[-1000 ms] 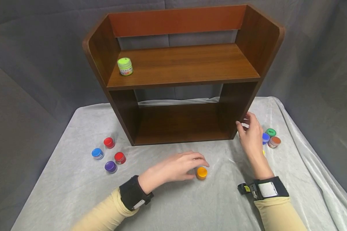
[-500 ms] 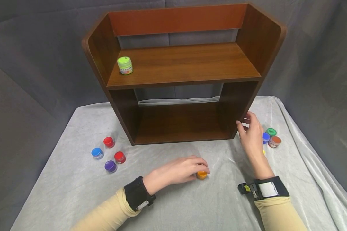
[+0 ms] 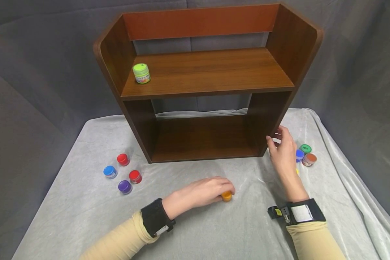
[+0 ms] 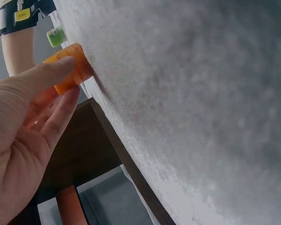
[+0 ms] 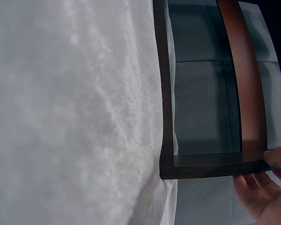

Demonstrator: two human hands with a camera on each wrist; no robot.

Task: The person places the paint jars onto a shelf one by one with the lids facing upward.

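My left hand (image 3: 209,192) pinches a small orange paint jar (image 3: 226,196) on the cloth, in front of a brown wooden shelf (image 3: 211,74). In the left wrist view the thumb and fingers lie around the sides of the orange jar (image 4: 77,70), which still stands on the cloth. With thumb in front and fingers on the outer side, my right hand (image 3: 282,155) holds the front edge of the shelf's right side panel. The right wrist view shows that right hand (image 5: 267,192) on the panel. A light green paint jar (image 3: 141,73) stands at the left of the upper board.
Left of the shelf stand two red jars (image 3: 135,176), a blue jar (image 3: 110,172) and a purple jar (image 3: 125,187). Beyond the right hand are green (image 3: 306,148), brown (image 3: 309,159) and blue jars (image 3: 299,155), plus a partly hidden yellow one. Grey curtains hang behind.
My left hand has moved slightly right and its fingers have come down over the orange jar and taken hold of it. The right hand keeps its grip on the shelf panel.
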